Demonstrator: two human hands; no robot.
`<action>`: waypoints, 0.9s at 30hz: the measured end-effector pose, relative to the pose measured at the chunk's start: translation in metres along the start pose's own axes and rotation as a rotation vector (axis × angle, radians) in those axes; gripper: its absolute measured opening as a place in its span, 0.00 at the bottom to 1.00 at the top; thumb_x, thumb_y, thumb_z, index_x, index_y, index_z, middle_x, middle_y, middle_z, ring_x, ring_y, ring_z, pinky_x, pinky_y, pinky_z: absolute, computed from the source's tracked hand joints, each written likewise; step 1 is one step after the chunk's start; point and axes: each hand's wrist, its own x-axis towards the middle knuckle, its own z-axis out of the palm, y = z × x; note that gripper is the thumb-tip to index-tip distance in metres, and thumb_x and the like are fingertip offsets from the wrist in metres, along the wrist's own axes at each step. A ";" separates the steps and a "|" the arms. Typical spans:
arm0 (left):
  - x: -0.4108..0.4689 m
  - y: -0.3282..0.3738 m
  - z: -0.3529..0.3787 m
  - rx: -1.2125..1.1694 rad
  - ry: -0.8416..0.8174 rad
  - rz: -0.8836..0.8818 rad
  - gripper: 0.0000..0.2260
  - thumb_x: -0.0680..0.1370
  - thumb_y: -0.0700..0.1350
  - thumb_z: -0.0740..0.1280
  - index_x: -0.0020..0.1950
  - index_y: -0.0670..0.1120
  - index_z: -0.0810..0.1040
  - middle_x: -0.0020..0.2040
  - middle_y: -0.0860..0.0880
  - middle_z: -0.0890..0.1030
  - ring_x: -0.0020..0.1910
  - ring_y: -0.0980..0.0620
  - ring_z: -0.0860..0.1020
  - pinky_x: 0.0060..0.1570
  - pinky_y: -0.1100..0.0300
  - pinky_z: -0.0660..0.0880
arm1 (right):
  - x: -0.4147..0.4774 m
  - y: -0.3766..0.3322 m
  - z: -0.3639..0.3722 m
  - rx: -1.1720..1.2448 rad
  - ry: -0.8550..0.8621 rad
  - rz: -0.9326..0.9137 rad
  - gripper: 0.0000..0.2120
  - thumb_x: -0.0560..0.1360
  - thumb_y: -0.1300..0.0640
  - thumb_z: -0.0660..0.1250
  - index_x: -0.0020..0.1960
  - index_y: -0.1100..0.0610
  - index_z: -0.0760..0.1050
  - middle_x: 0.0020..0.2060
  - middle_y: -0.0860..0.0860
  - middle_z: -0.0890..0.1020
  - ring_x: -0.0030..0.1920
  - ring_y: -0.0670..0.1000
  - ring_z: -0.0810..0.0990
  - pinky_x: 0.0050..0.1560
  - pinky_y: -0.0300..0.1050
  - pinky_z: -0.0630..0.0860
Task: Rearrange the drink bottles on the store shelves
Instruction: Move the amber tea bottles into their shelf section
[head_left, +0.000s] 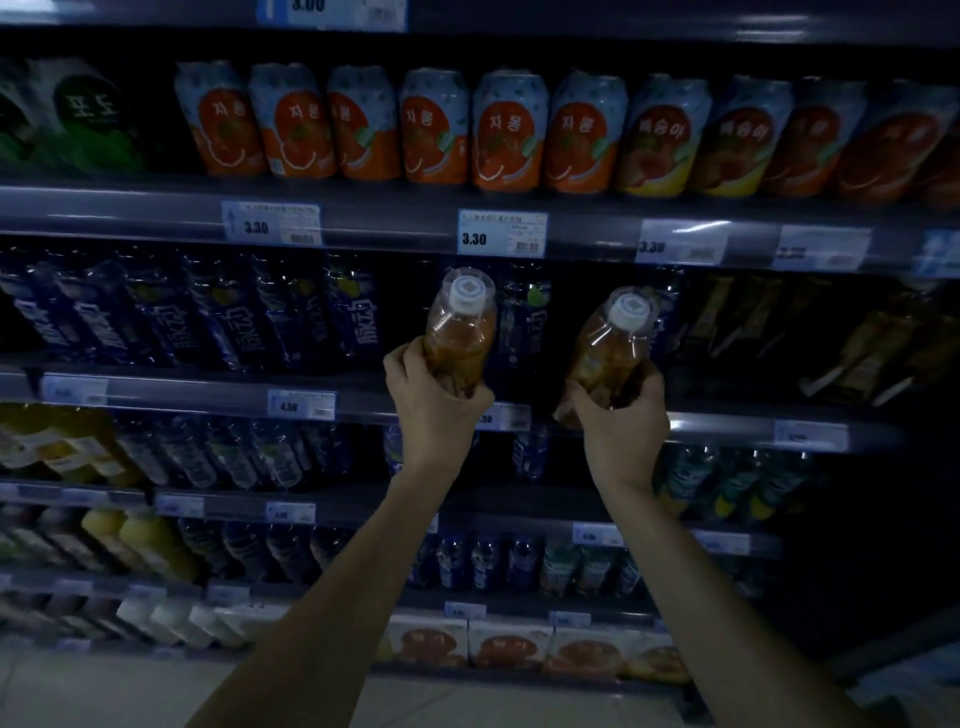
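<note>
Left bottle (460, 332): hidden at the lower end by left hand (434, 400).
Right bottle (608, 353): covered at the base by right hand (621, 421).
Top price tag (332, 13): cut off by upper edge.
Right-side price tags (823, 248): blurred, unreadable.
Far-right packs (857, 343): too dim to identify.

1. Dim light hangs over a store interior, where dark shelves (395, 223) run in stacked tiers from left to right.
2. Blue-and-white price tags (502, 232) line the shelf edges, two of them reading 3.30.
3. A pale floor (104, 691) shows at lower left.
</note>
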 end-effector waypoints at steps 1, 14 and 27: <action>-0.006 0.002 0.003 -0.003 -0.018 0.003 0.31 0.66 0.42 0.74 0.66 0.45 0.65 0.63 0.50 0.62 0.60 0.51 0.68 0.57 0.59 0.72 | 0.000 0.000 -0.003 -0.002 0.004 0.002 0.25 0.65 0.50 0.78 0.56 0.45 0.68 0.48 0.45 0.78 0.48 0.43 0.77 0.45 0.26 0.69; -0.063 0.051 0.096 -0.006 -0.175 0.011 0.34 0.64 0.47 0.76 0.66 0.47 0.66 0.56 0.55 0.62 0.59 0.51 0.68 0.60 0.49 0.73 | 0.026 0.014 -0.101 -0.006 0.128 0.016 0.22 0.67 0.51 0.78 0.52 0.40 0.68 0.43 0.38 0.78 0.44 0.31 0.77 0.40 0.21 0.69; -0.099 0.109 0.209 -0.056 -0.245 -0.107 0.34 0.63 0.53 0.73 0.66 0.45 0.68 0.55 0.52 0.66 0.57 0.48 0.71 0.54 0.51 0.75 | 0.089 0.058 -0.198 -0.072 0.203 0.093 0.21 0.67 0.50 0.77 0.56 0.49 0.73 0.47 0.47 0.82 0.48 0.44 0.81 0.53 0.43 0.79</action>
